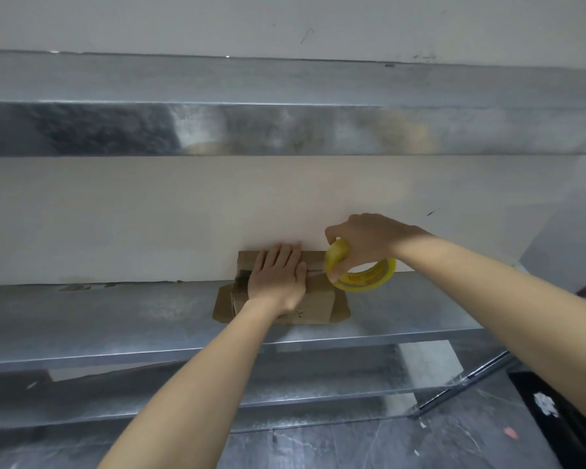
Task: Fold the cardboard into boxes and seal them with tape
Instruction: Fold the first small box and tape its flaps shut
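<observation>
A small brown cardboard box (315,299) stands on a metal shelf (115,319) against the wall, its side flaps sticking out left and right. My left hand (278,275) lies flat on the box top, fingers straight, pressing it down over the seam. My right hand (362,245) grips a yellow roll of tape (366,275) at the box's right end, thumb and fingers curled round the ring. The roll hangs tilted above the box's right edge. Any tape strip on the seam is hidden under my left hand.
A second metal shelf (285,130) runs across above, close over the work spot. Lower shelves (318,384) and the rack's frame (467,377) sit below. A dark tiled floor (420,441) and a black mat (555,418) lie at the bottom right.
</observation>
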Motion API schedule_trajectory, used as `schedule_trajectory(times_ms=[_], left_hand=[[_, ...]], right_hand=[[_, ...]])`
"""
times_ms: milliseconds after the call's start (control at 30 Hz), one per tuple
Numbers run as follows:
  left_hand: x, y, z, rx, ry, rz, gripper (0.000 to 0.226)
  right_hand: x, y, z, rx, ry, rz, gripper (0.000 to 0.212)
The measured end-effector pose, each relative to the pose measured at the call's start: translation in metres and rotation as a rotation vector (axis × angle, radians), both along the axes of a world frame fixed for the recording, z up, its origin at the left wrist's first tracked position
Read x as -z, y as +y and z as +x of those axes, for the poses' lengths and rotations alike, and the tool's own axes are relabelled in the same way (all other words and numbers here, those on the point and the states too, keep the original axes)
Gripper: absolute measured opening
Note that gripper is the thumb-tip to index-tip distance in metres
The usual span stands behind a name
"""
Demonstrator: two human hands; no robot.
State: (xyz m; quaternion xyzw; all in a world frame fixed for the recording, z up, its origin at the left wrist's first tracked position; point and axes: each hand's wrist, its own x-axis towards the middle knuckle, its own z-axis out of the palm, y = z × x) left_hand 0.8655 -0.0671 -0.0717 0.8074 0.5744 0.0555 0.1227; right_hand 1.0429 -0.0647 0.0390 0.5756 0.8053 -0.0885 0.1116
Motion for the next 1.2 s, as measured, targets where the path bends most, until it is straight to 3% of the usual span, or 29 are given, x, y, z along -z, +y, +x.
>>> schedule_trajectory(times_ms=[300, 667, 933, 1200], left_hand=[[-0.002, -0.002, -0.002, 0.007, 0.028, -0.01, 0.052], [-0.001, -0.003, -0.001, -0.002, 0.042, -0.017, 0.053], [-0.002, -0.006, -0.001, -0.029, 0.0, 0.009, 0.05], [0.0, -0.006, -0.001, -0.022, 0.024, 0.039, 0.051]], right_hand=[[0.008, -0.002, -0.002, -0.061, -0.257, 0.008, 0.062], [0.028, -0.007, 0.003, -0.007, -0.245, -0.048, 0.06], [0.008, -0.001, -0.003, -0.076, -0.302, 0.082, 0.059], [0.025, -0.004, 0.006, -0.036, -0.308, -0.003, 0.063]])
